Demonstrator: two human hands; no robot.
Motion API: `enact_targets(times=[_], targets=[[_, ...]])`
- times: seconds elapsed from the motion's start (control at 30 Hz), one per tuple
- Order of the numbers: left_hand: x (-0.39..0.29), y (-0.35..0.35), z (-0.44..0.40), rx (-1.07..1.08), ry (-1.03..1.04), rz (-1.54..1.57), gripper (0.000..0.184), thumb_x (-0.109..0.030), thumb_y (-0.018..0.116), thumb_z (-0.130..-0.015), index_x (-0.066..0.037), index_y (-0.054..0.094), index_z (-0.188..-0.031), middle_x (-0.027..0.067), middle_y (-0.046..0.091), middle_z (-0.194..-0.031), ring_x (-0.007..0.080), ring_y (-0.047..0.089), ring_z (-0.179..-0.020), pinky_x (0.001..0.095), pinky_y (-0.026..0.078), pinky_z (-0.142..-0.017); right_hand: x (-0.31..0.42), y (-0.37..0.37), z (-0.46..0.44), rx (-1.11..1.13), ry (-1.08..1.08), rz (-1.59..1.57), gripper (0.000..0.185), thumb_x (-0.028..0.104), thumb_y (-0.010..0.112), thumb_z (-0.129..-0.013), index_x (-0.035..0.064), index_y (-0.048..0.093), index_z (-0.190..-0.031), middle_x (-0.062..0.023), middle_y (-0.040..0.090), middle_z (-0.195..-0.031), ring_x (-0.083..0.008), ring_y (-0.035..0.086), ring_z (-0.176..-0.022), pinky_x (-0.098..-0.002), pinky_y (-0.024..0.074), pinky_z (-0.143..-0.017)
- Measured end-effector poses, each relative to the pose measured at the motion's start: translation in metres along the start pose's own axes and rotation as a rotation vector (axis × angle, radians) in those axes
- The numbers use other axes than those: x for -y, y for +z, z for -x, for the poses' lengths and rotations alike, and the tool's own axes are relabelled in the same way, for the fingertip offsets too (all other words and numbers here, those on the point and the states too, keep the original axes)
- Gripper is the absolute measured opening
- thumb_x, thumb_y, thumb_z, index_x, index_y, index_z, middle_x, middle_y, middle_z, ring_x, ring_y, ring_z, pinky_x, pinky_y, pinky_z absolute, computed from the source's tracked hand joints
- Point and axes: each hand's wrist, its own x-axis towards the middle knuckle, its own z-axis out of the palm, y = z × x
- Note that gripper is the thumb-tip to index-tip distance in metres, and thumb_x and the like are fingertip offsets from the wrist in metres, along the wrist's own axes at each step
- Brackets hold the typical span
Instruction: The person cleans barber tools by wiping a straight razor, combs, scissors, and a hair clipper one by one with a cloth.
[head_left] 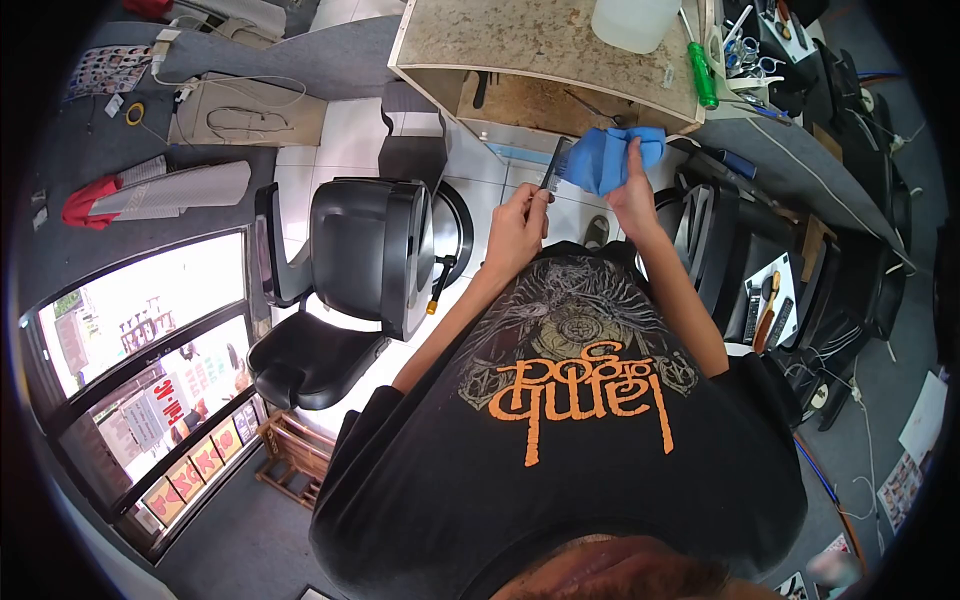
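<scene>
My left hand [518, 228] is closed around the lower end of a dark comb [552, 165], which points up and away from me. The comb's upper part meets the left edge of a blue cloth [600, 160]. My right hand [632, 198] holds the bunched cloth, with one finger stretched along its front. Part of the comb's toothed side shows beside the cloth. Both hands are in front of my chest, just short of a wooden cabinet [490, 45] with an open shelf.
On the cabinet stands a translucent container [635, 22], with a green-handled screwdriver [703, 75] and several scissors [745, 55] to the right. A black barber chair [350, 240] is at my left. Brushes lie on a white tray [772, 300] at right.
</scene>
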Motion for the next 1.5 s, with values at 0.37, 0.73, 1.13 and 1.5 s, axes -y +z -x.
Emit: enact_targets(times=[0.37, 0.73, 1.13, 1.5], targets=[[0.007, 0.005, -0.003, 0.0, 0.408, -0.512, 0.016, -0.017, 0.062, -0.102, -0.001, 0.062, -0.106, 0.0241, 0.064, -0.073, 0.0436, 0.065, -0.066, 0.0447, 0.048, -0.058, -0.006, 0.02, 0.003, -0.036, 0.116, 0.154, 0.035, 0.031, 0.06, -0.103, 0.009, 0.059, -0.131, -0.0062, 0.066, -0.125, -0.0213, 0.066, -0.115, -0.0417, 0.0524, -0.102], [0.011, -0.001, -0.011, -0.157, 0.042, 0.194, 0.022, -0.021, 0.051, -0.108, -0.002, 0.059, -0.099, -0.0024, 0.048, -0.058, 0.0042, 0.039, -0.05, 0.0242, 0.031, -0.048, 0.014, 0.02, 0.003, 0.147, 0.107, -0.293, 0.044, 0.036, 0.048, -0.107, 0.0073, 0.052, -0.141, -0.0097, 0.063, -0.137, -0.028, 0.058, -0.131, -0.0467, 0.0407, -0.116], [0.006, 0.008, -0.012, 0.157, -0.152, 0.038, 0.023, -0.019, 0.043, -0.109, 0.0, 0.055, -0.106, 0.0042, 0.06, -0.065, 0.0117, 0.054, -0.044, 0.0259, 0.042, -0.041, -0.031, 0.027, 0.009, 0.205, -0.249, 0.925, 0.04, 0.04, 0.064, -0.103, 0.0037, 0.068, -0.119, -0.0046, 0.071, -0.109, -0.0131, 0.065, -0.096, -0.0298, 0.0514, -0.083], [0.024, -0.006, -0.021, -0.18, -0.078, 0.382, 0.034, -0.032, 0.05, -0.11, -0.001, 0.062, -0.101, 0.0024, 0.06, -0.068, 0.0085, 0.055, -0.057, 0.0249, 0.043, -0.047, -0.009, 0.021, 0.005, 0.091, 0.036, 0.402, 0.064, 0.049, 0.054, -0.103, -0.0021, 0.047, -0.141, -0.0157, 0.071, -0.115, -0.0238, 0.071, -0.1, -0.0265, 0.0556, -0.084]])
